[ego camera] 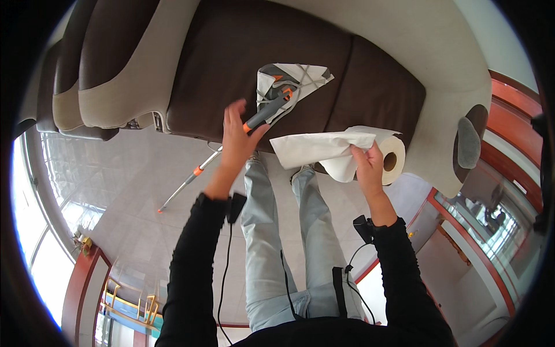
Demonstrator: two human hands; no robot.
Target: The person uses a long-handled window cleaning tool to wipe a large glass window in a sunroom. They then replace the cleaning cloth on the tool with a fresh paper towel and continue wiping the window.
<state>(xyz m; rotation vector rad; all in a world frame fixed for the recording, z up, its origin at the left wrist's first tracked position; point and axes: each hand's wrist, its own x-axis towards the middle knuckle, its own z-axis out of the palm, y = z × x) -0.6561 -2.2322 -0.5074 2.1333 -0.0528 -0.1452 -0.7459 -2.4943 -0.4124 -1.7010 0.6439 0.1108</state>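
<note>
My right hand [367, 167] pinches a white sheet [321, 145] of paper or thin cloth between thumb and fingers. The sheet spreads out to the left, in front of a large white roll [393, 167] at the seat's front edge. My left hand [240, 139], fingers apart and slightly blurred, is over the grey and orange pole [266, 112] of a mop; whether it touches the pole is hard to tell. A triangular mop head [299, 84] lies on the brown sofa seat [225, 56], with white material and grey bands across it. From there the pole slants down to the floor.
Beige armrests and sofa back [446, 65] surround the seat. A grey pad [468, 143] rests on the right armrest. The pole's lower end [160, 211] is over the glossy tiled floor [130, 182]. Black cables [226, 269] hang from both wrists. A red-trimmed cabinet [481, 243] stands at right.
</note>
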